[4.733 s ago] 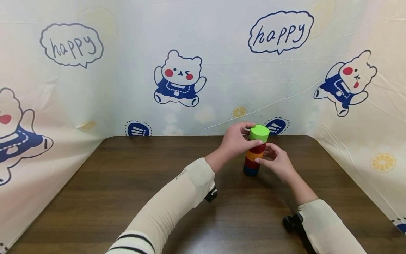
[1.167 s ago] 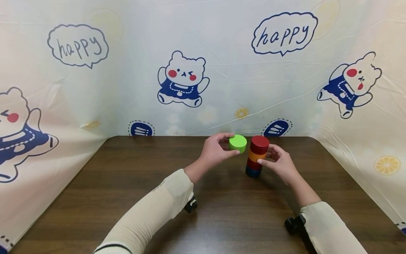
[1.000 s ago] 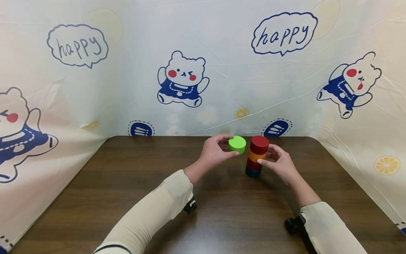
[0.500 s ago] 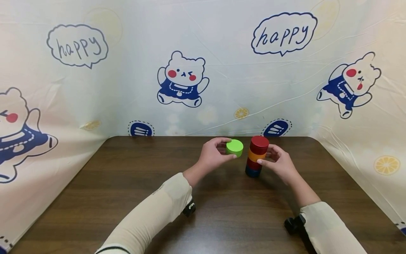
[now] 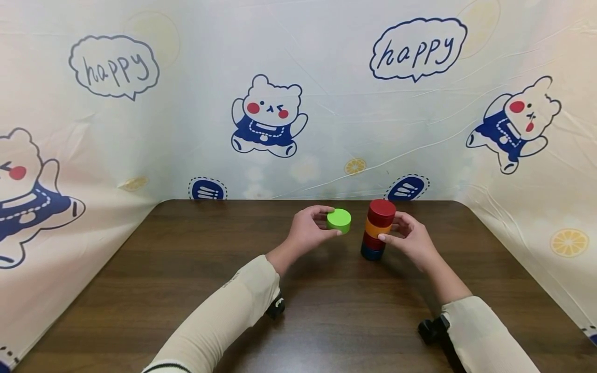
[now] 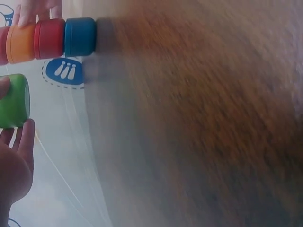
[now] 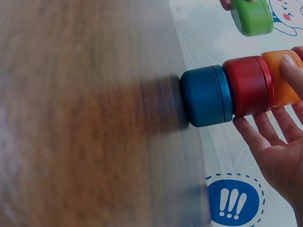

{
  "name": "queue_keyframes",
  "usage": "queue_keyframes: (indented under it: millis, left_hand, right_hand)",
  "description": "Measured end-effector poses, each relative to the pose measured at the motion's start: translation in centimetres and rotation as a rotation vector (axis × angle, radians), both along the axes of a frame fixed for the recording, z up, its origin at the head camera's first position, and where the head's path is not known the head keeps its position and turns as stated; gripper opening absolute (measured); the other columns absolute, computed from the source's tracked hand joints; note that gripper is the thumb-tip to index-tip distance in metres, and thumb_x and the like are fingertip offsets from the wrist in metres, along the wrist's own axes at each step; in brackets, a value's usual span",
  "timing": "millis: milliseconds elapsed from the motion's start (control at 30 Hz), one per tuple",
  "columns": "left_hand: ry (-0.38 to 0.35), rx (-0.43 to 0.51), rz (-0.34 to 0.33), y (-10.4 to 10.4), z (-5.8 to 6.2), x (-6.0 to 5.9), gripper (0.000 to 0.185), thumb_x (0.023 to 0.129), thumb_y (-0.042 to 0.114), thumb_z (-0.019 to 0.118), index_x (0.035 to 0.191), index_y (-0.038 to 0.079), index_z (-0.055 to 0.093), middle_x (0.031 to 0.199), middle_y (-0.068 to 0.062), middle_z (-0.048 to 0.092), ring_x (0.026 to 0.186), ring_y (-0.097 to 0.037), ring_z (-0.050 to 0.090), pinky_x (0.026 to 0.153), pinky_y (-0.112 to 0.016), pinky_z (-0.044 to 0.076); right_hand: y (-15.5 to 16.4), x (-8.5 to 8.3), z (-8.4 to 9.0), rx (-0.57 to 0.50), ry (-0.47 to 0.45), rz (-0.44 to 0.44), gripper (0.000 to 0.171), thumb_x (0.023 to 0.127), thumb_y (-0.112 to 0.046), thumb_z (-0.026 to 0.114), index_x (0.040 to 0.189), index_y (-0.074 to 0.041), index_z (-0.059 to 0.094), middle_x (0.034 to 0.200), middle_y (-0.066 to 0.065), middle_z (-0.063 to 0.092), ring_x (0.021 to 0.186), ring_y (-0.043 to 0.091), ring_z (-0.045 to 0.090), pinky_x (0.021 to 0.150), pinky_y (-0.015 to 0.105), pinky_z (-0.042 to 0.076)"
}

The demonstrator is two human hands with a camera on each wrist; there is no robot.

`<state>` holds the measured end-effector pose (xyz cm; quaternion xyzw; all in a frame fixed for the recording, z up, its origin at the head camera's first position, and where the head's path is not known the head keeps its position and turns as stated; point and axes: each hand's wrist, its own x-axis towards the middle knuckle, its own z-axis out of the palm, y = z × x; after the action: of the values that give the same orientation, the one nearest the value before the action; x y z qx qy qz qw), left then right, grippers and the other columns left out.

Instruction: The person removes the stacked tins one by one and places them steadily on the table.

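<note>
Two red cylinders (image 5: pixel 381 213), one orange (image 5: pixel 374 230), one blue (image 5: pixel 372 253), one green (image 5: pixel 339 221)

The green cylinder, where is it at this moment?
In the head view, the green cylinder is pinched by the left hand above the table, left of and apart from the stack that the right hand holds.

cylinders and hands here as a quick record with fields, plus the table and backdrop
left hand: holds the green cylinder
green cylinder: raised off the table, apart from the stack
right hand: holds the stack, thumb on the orange cylinder
stack, bottom to top: blue cylinder, lower red cylinder, orange cylinder, upper red cylinder
table: brown, wood-grained
backdrop: pale, printed with bears
</note>
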<state>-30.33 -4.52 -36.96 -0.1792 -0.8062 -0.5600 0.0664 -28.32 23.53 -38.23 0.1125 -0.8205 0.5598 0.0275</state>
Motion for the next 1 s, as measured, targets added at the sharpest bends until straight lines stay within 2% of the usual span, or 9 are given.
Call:
queue_keyframes:
  millis: [233,400,700,833,1000]
  left_hand:
    - [-0.028,-0.052,-0.005,-0.6,-0.3,-0.5,0.051,0.071,0.012,0.088,0.118,0.008,0.068,0.111,-0.008,0.068,0.097,-0.023,0.068,0.080,-0.030,0.056]
    - [-0.062,-0.058,-0.024,-0.9,-0.4,-0.9,0.051,0.070,0.009,0.088,0.117,0.007,0.068,0.111,-0.007,0.069,0.097,-0.019,0.068,0.080,-0.028,0.056]
    - [-0.111,-0.063,-0.078,-1.6,-1.2,-1.8,0.053,0.068,0.003,0.089,0.117,0.004,0.068,0.111,-0.010,0.069,0.098,-0.022,0.068,0.081,-0.028,0.056]
    - [-0.120,-0.071,-0.081,-1.8,-1.6,-2.3,0.054,0.067,0.002,0.089,0.116,0.003,0.068,0.109,-0.011,0.070,0.097,-0.022,0.068,0.081,-0.029,0.056]
    - [-0.135,-0.126,-0.078,-1.9,-1.8,-2.5,0.053,0.067,0.003,0.089,0.116,0.004,0.069,0.108,-0.009,0.070,0.098,-0.020,0.068,0.083,-0.029,0.055]
  right_hand:
    - [0.0,0.0,-0.1,-0.009,0.002,0.003,0.064,0.087,-0.023,0.076,0.141,-0.009,0.045,0.138,0.016,0.052,0.123,0.032,0.050,0.092,0.026,0.049]
    - [0.0,0.0,-0.1,-0.005,0.000,0.001,0.065,0.087,-0.024,0.076,0.141,-0.009,0.044,0.138,0.015,0.052,0.123,0.031,0.050,0.094,0.027,0.049]
    - [0.0,-0.1,-0.2,0.002,-0.003,-0.002,0.066,0.086,-0.024,0.076,0.142,-0.009,0.044,0.138,0.015,0.052,0.123,0.031,0.050,0.096,0.033,0.049]
    - [0.0,-0.1,-0.2,0.000,0.000,0.001,0.065,0.087,-0.023,0.076,0.142,-0.010,0.044,0.138,0.015,0.052,0.123,0.031,0.050,0.094,0.029,0.049]
    - [0.0,-0.1,-0.1,-0.001,0.005,0.004,0.064,0.087,-0.022,0.075,0.142,-0.009,0.044,0.138,0.016,0.052,0.123,0.032,0.050,0.092,0.026,0.049]
